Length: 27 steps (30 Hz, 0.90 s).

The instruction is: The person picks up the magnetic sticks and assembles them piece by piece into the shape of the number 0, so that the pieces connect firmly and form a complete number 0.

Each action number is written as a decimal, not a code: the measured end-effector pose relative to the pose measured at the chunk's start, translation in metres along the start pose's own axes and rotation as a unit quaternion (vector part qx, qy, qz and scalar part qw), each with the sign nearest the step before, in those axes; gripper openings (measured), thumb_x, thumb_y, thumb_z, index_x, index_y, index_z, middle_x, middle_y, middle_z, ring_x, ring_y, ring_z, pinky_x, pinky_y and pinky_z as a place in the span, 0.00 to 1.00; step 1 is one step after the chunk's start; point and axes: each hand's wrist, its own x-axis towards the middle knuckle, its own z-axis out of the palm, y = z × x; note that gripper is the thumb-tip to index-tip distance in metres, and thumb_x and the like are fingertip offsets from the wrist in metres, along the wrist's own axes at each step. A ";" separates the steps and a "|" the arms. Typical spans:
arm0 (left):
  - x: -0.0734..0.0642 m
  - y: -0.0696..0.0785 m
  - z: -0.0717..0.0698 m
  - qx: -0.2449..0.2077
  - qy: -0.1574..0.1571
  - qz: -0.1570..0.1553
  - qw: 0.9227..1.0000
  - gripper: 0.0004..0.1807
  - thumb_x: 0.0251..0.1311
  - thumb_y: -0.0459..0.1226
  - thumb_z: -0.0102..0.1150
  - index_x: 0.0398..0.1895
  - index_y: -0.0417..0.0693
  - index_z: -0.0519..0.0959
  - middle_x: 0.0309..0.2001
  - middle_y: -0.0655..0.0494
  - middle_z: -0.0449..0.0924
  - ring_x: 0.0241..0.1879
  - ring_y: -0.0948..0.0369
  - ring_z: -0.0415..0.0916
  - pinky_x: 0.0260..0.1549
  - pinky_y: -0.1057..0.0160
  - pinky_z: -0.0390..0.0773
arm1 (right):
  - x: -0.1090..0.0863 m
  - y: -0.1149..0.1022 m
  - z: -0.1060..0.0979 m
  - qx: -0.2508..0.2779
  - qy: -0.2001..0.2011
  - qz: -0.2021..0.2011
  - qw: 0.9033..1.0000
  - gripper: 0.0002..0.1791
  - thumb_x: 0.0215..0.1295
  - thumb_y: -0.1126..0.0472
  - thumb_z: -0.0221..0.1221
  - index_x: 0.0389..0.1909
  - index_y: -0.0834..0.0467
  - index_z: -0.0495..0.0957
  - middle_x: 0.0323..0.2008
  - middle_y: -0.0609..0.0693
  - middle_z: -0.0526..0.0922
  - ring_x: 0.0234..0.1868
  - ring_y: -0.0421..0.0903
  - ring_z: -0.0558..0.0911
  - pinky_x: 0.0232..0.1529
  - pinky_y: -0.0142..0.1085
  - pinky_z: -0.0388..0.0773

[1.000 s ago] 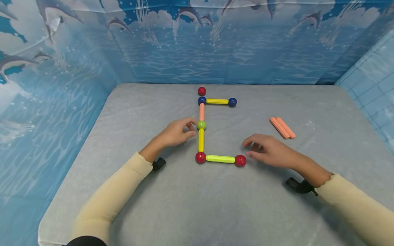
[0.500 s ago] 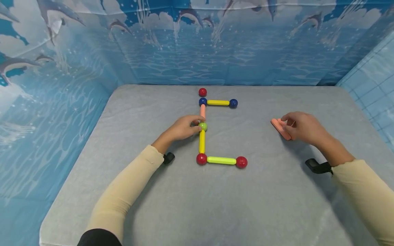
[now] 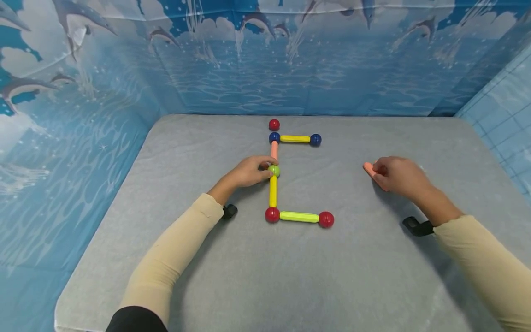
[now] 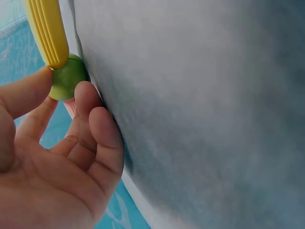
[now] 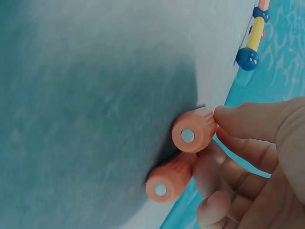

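My left hand (image 3: 247, 172) pinches the green ball (image 4: 67, 82) between thumb and fingers. A yellow magnetic stick (image 3: 273, 192) runs from that ball to a red ball (image 3: 272, 215), and an orange stick (image 3: 274, 150) leads the other way to a blue ball (image 3: 274, 138). On the right, my right hand (image 3: 399, 176) has its thumb and fingers around an orange magnetic stick (image 5: 193, 130). A second orange stick (image 5: 167, 181) lies against it, near the fingers. Both show round metal ends in the right wrist view.
A lime stick (image 3: 299, 216) joins the near red ball to another red ball (image 3: 326, 219). Farther back, a yellow stick (image 3: 295, 139) ends in a blue ball (image 3: 315, 140). A loose-looking red ball (image 3: 274, 125) sits near the grey table's (image 3: 207, 127) back edge.
My right hand has gone from beside the near red ball to the orange sticks and closed its fingers there. My left hand has moved slightly right and taken hold of the green ball.
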 end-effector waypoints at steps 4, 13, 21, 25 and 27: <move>0.000 0.001 -0.001 0.001 -0.001 -0.003 1.000 0.21 0.70 0.39 0.55 0.66 0.58 0.74 0.62 0.49 0.76 0.54 0.54 0.73 0.48 0.59 0.79 | 0.000 -0.003 0.001 -0.002 -0.002 -0.002 1.000 0.16 0.66 0.62 0.58 0.49 0.70 0.77 0.39 0.65 0.82 0.31 0.51 0.76 0.32 0.47 0.75; -0.002 0.003 -0.001 -0.003 -0.002 -0.006 1.000 0.22 0.70 0.40 0.55 0.66 0.59 0.74 0.60 0.47 0.76 0.45 0.55 0.75 0.41 0.63 0.77 | 0.002 -0.013 0.008 -0.024 0.007 -0.023 0.999 0.19 0.65 0.64 0.60 0.52 0.73 0.77 0.42 0.69 0.82 0.35 0.55 0.78 0.40 0.53 0.76; -0.001 0.001 0.001 -0.001 0.000 -0.010 1.000 0.21 0.70 0.40 0.55 0.65 0.59 0.74 0.59 0.48 0.76 0.46 0.54 0.74 0.41 0.63 0.76 | -0.002 -0.015 0.006 0.050 -0.013 -0.030 0.998 0.23 0.65 0.64 0.59 0.59 0.68 0.72 0.47 0.68 0.82 0.40 0.57 0.82 0.38 0.49 0.78; -0.001 0.002 0.000 0.000 0.003 -0.003 1.000 0.21 0.70 0.40 0.55 0.65 0.59 0.74 0.58 0.48 0.76 0.44 0.55 0.75 0.40 0.63 0.76 | -0.010 -0.018 0.002 0.151 -0.027 -0.031 0.988 0.26 0.68 0.63 0.57 0.66 0.62 0.69 0.52 0.66 0.81 0.45 0.55 0.82 0.36 0.39 0.78; -0.001 0.002 -0.001 -0.001 0.002 -0.003 1.000 0.21 0.70 0.40 0.55 0.65 0.59 0.74 0.58 0.48 0.76 0.42 0.55 0.75 0.39 0.63 0.76 | -0.015 -0.023 0.000 0.205 -0.034 -0.025 0.978 0.27 0.70 0.62 0.56 0.69 0.59 0.66 0.54 0.64 0.81 0.47 0.50 0.82 0.37 0.37 0.79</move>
